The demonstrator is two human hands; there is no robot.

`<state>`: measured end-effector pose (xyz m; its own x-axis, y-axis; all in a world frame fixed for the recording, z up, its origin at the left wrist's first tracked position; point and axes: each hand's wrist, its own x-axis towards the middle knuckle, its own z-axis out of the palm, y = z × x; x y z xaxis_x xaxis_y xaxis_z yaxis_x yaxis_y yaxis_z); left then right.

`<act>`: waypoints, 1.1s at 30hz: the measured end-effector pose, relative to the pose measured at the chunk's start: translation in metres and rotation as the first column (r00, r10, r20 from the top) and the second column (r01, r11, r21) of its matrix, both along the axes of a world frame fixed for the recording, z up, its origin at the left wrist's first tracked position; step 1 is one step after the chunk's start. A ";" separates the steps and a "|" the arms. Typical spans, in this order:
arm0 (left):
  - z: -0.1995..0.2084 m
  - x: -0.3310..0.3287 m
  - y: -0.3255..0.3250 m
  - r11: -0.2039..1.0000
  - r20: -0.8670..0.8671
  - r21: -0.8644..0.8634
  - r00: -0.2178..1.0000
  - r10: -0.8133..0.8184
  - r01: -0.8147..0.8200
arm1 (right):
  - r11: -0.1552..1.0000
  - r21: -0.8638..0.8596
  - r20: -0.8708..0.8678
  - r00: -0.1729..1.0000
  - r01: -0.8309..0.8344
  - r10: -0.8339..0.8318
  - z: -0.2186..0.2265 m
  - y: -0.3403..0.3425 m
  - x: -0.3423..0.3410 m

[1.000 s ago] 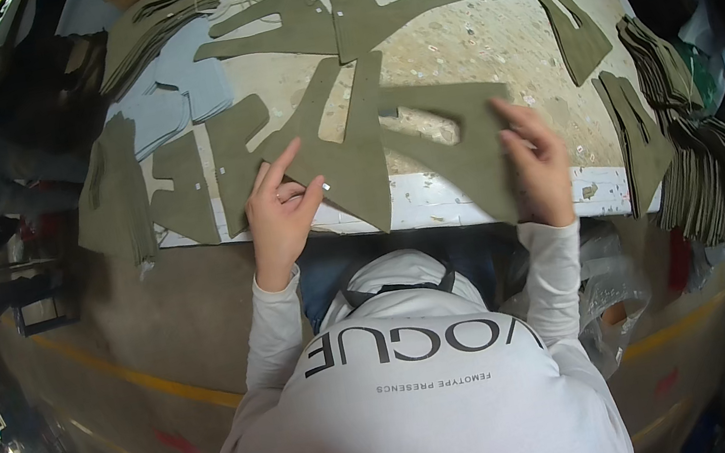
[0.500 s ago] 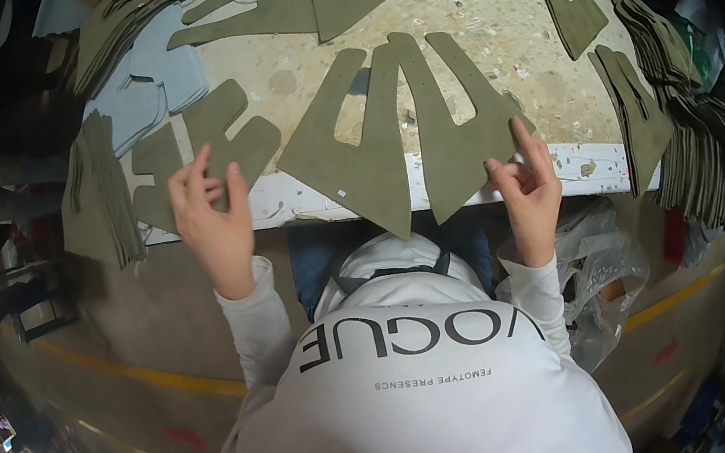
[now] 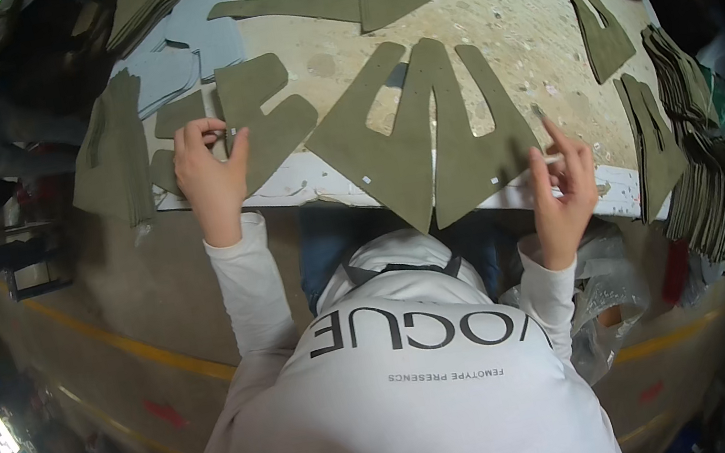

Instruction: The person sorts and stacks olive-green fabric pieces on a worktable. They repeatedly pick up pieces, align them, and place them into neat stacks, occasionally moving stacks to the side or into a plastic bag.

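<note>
The left hand (image 3: pixel 213 177), left of the middle, is half curled by a green piece (image 3: pixel 249 89); I can't tell if it grips. The right hand (image 3: pixel 567 195), lower right, is loosely open beside the middle pair (image 3: pixel 469 169). Blue-grey pieces (image 3: pixel 162 79) sit upper left.

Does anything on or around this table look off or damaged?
Yes: the table has a blotched, speckled top, and its white front edge looks chipped or stained. At right, a stack of olive pieces looks slumped and wavy. The middle pair has tips overhanging the front edge, but neither looks torn.
</note>
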<state>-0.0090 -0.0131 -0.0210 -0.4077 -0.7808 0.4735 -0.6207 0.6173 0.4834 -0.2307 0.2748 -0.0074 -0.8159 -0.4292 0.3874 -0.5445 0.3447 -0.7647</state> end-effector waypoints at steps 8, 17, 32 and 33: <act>0.003 -0.014 -0.011 0.984 0.118 0.174 0.992 -0.042 0.021 | 0.993 -0.016 0.159 0.980 -0.121 0.122 -0.006 -0.013 0.007; -0.015 -0.013 -0.014 0.991 0.146 -0.119 0.989 -0.036 0.054 | 0.970 0.244 -0.140 0.990 0.015 0.020 -0.020 0.013 -0.017; -0.005 -0.020 -0.037 0.953 -0.104 0.289 0.992 -0.064 0.091 | 1.000 0.012 0.020 1.000 0.017 -0.017 -0.013 0.022 -0.019; 0.007 -0.018 -0.032 0.920 -0.174 0.374 0.983 -0.057 0.119 | 1.000 -0.001 0.044 0.999 0.008 -0.008 -0.011 0.022 -0.020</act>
<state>-0.0271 -0.0451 -0.0142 -0.4279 -0.8789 0.2106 -0.4696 0.4153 0.7791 -0.2509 0.2967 -0.0187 -0.8354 -0.4222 0.3518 -0.5077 0.3480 -0.7881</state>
